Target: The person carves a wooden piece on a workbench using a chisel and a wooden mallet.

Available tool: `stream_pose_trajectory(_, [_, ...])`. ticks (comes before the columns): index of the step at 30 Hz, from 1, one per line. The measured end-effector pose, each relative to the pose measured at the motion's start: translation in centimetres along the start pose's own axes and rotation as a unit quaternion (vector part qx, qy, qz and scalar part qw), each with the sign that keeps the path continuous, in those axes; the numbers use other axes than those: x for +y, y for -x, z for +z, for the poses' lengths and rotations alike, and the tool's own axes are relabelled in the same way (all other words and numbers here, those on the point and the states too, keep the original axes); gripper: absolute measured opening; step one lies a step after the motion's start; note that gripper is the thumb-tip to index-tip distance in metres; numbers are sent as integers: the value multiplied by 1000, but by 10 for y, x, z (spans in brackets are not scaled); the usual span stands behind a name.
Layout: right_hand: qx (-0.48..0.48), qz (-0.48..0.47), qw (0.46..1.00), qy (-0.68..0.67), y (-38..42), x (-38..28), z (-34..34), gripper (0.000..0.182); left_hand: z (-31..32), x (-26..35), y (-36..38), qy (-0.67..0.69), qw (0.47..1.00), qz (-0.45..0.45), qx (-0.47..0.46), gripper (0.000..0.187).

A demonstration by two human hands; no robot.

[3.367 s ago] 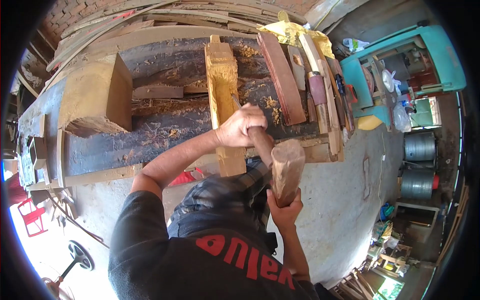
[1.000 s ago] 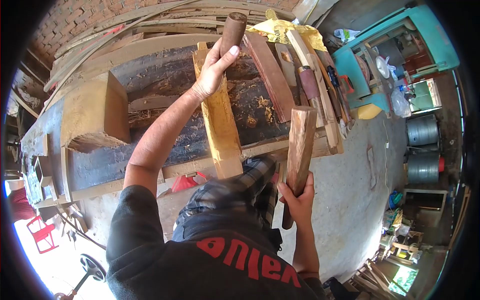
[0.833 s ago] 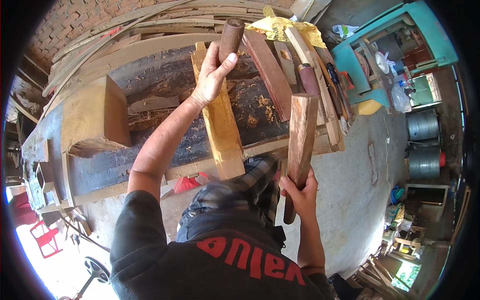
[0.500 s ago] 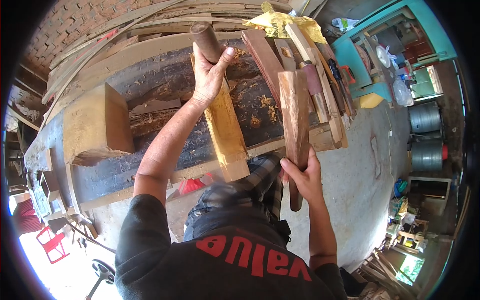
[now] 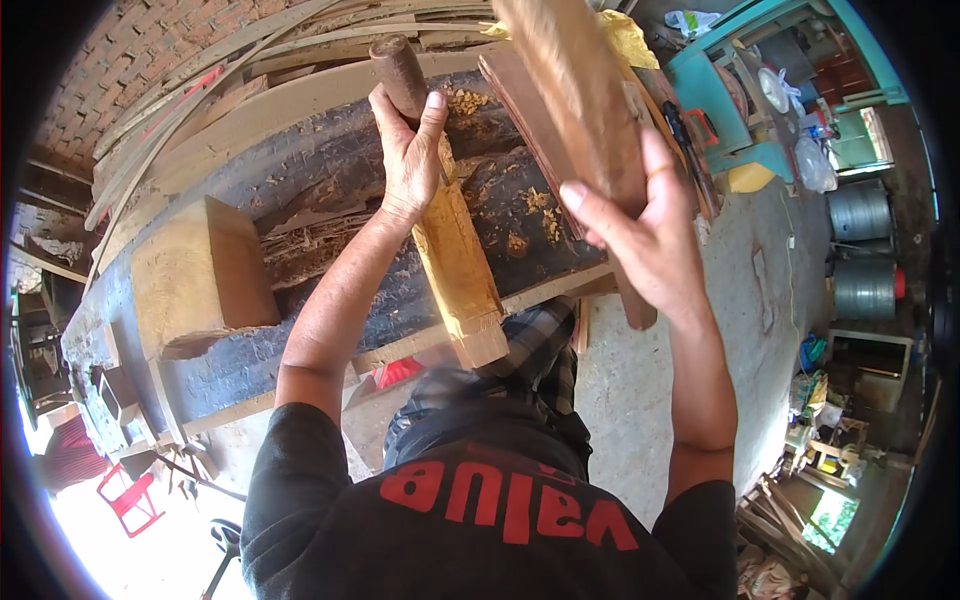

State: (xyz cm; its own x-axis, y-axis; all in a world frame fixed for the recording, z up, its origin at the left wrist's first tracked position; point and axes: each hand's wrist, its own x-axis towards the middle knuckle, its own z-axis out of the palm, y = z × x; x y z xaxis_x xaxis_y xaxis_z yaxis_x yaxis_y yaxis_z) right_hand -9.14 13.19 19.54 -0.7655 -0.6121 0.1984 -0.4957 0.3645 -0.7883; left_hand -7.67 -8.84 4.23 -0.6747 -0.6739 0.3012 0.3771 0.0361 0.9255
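Observation:
My left hand (image 5: 412, 170) is wrapped round the thick, round wooden handle of a chisel (image 5: 400, 78), whose blade is mostly hidden. It is over the far end of a long yellow wood piece (image 5: 458, 250) with chipped upper faces, lying across the dark bench log. In my right hand (image 5: 655, 235) is a wooden mallet (image 5: 580, 85), a rough club with a narrow grip, raised to the right of the chisel and blurred at its top. Wood chips (image 5: 540, 222) lie between the yellow piece and a reddish board (image 5: 525, 100).
A large wood block (image 5: 205, 275) stands on the left of the dark bench (image 5: 330, 130). Long planks (image 5: 300, 35) lean along the brick wall. A teal cabinet (image 5: 715, 120) and metal drums (image 5: 860, 210) are to the right. A red chair (image 5: 130, 500) stands at lower left.
My right hand has lifted the mallet up and to the right, and its head now hides part of the tools behind it. My left hand keeps the chisel, shifted slightly in view.

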Motion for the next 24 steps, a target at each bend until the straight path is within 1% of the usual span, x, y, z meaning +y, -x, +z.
stream_pose_trajectory(1, [11,-17,1000,-6,-9,-4,2,66,-1,-2,-2,-5,1000,-12,-18,45])
stream_pose_trajectory(3, [32,-53,998,-18,-26,-12,5,67,0,-4,-5,-34,999,-10,-24,44])
stream_pose_trajectory(5, [-71,1,997,36,-39,-13,7,70,0,-7,-11,-63,998,-7,-30,42])
stream_pose_trajectory(6, [-125,36,984,124,-41,-4,8,71,0,-13,-19,-61,998,-28,-15,42])
stream_pose_trajectory(7, [-255,246,932,80,-55,-19,-2,87,0,-21,-27,-59,997,-50,-1,42])
stream_pose_trajectory(8, [-241,181,942,148,-56,-13,-6,86,-6,-29,-37,-58,997,-43,-9,44])
stream_pose_trajectory(9, [-234,145,944,183,-58,-13,-9,85,-10,-25,-40,-32,995,-93,-26,43])
stream_pose_trajectory(10, [-224,110,944,218,-60,-14,-12,84,-10,-23,-42,-23,994,-95,-40,43])
stream_pose_trajectory(12, [-187,32,960,207,-56,-22,-18,59,-8,-19,-43,-30,992,-103,-71,42])
stream_pose_trajectory(13, [-189,34,959,207,-55,-27,-20,59,-4,-17,-43,-45,989,-107,-86,42])
stream_pose_trajectory(14, [-144,-15,973,182,-55,-32,-20,55,2,-15,-41,-28,988,-116,-98,43])
stream_pose_trajectory(15, [-97,-64,981,156,-57,-34,-21,51,9,-7,-37,-54,989,-91,-102,41])
stream_pose_trajectory(16, [-94,-42,992,73,-61,-32,-20,52,15,-4,-35,-82,989,-75,-98,40])
stream_pose_trajectory(17, [-94,-41,992,71,-64,-36,-24,52,19,-2,-34,-111,987,-59,-96,40])
stream_pose_trajectory(18, [-88,-41,991,89,-68,-47,-29,52,21,-2,-34,-95,987,-80,-106,39])
stream_pose_trajectory(20, [-53,-123,991,24,-78,-39,-30,48,23,1,-32,-92,988,-79,-99,39])
stream_pose_trajectory(21, [-51,-121,991,22,-80,-37,-29,48,24,3,-31,-88,989,-75,-89,40])
stream_pose_trajectory(23, [10,-145,989,-5,-84,-37,-25,46,25,5,-29,-98,989,-76,-80,40])
stream_pose_trajectory(24, [7,-133,990,50,-84,-28,-21,57,25,7,-30,-107,989,-75,-69,39])
